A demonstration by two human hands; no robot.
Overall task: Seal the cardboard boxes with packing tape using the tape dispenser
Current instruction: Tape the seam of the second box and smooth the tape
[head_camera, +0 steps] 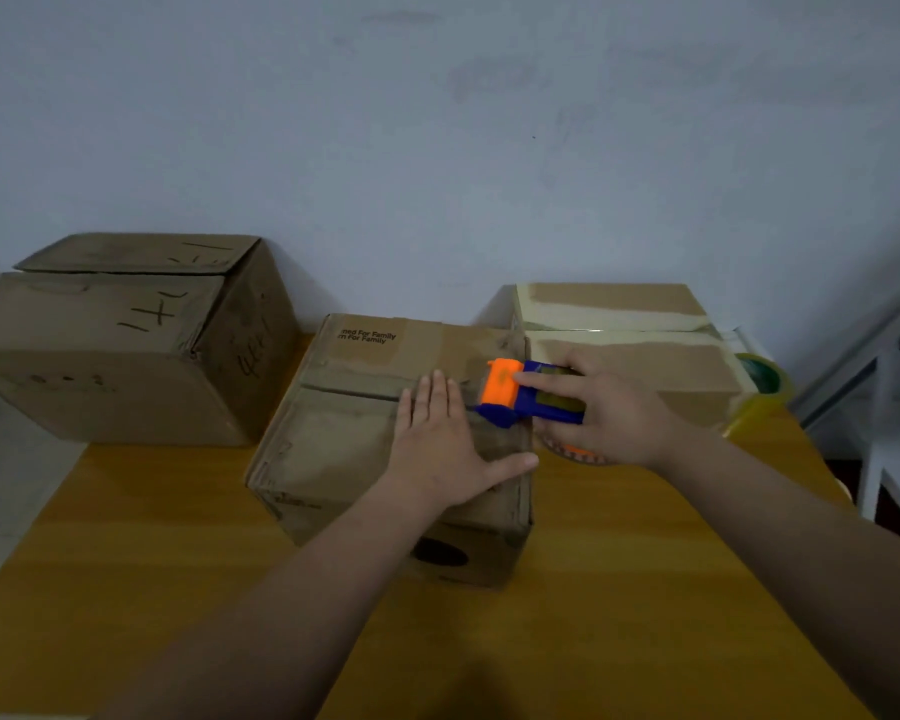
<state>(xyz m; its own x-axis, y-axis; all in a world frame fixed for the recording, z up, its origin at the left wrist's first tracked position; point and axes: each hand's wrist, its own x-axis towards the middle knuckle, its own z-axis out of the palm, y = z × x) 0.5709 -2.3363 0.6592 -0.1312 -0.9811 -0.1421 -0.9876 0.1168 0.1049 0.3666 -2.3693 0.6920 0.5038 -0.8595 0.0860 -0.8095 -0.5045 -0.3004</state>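
A small cardboard box (333, 439) with closed flaps stands in the middle of the yellow table (178, 589). My left hand (442, 444) lies flat on its top, fingers straight, thumb at the right edge. My right hand (609, 413) grips a blue and orange tape dispenser (520, 394), index finger stretched along its top. The dispenser's orange end sits on the box's right edge at the flap seam. A taped box (619, 324) stands behind my right hand. A larger box (126, 340) with loose flaps and black writing stands at the left.
A roll of yellowish tape (759, 392) sits at the table's right edge beside the taped box. A pale wall (437, 148) runs behind the boxes. A grey metal frame (879, 381) stands at the far right. Tiled floor (11, 485) shows left of the table.
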